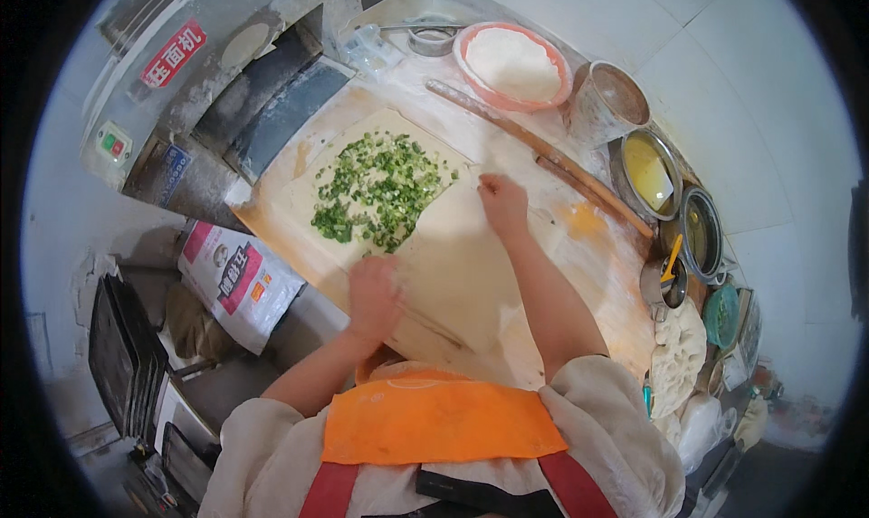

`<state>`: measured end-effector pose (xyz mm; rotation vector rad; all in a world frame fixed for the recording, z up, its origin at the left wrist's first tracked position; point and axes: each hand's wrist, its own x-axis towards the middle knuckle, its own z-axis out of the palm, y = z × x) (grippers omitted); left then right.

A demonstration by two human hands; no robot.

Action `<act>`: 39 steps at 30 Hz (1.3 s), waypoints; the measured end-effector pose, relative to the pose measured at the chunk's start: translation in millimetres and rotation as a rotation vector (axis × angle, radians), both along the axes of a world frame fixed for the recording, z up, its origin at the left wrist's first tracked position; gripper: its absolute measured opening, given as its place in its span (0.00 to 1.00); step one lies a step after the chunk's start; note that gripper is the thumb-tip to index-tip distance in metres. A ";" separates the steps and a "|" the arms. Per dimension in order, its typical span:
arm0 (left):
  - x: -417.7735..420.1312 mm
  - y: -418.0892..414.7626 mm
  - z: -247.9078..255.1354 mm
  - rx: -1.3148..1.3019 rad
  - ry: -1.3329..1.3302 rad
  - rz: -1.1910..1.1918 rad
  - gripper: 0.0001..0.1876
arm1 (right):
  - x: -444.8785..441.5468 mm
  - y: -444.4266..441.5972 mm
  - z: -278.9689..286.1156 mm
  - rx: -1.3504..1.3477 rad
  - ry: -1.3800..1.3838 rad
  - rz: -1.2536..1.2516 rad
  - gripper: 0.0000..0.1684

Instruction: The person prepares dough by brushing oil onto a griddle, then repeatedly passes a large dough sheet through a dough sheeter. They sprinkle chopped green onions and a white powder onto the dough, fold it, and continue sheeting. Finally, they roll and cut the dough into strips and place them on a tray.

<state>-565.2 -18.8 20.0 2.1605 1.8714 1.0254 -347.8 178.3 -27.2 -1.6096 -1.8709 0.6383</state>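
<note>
A thin sheet of dough (468, 253) lies on the floured wooden board, with chopped green onions (387, 185) spread over its far left part. The near part is folded over some of the onions. My left hand (375, 291) is at the near left edge of the sheet, blurred, its fingertips curled down at the dough; its grip cannot be made out. My right hand (501, 199) has its fingers pinched on the sheet's right edge, just right of the onions.
A long wooden rolling pin (536, 148) lies beyond the dough. Behind it stand a pink bowl of flour (512, 67), a plastic bucket (611, 104) and a metal pot of yellow oil (645, 172). A dough-pressing machine (224, 63) borders the board; more dough (679, 355) lies right.
</note>
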 end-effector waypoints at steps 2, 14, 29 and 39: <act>22.4 -3.4 -19.2 -0.052 -0.160 -0.320 0.13 | 2.1 -33.0 -2.0 -0.020 -0.002 0.249 0.25; 113.1 3.3 -38.2 -0.313 0.354 -0.950 0.38 | 78.5 -3.0 25.7 -0.297 -0.094 -0.188 0.17; 107.7 -27.6 -15.2 -0.372 0.192 -0.816 0.25 | 81.8 -37.1 19.6 -0.165 0.245 0.024 0.08; 125.0 -35.9 -33.4 -0.144 0.442 -0.807 0.09 | 99.2 -92.4 23.6 -0.043 -0.105 -0.376 0.24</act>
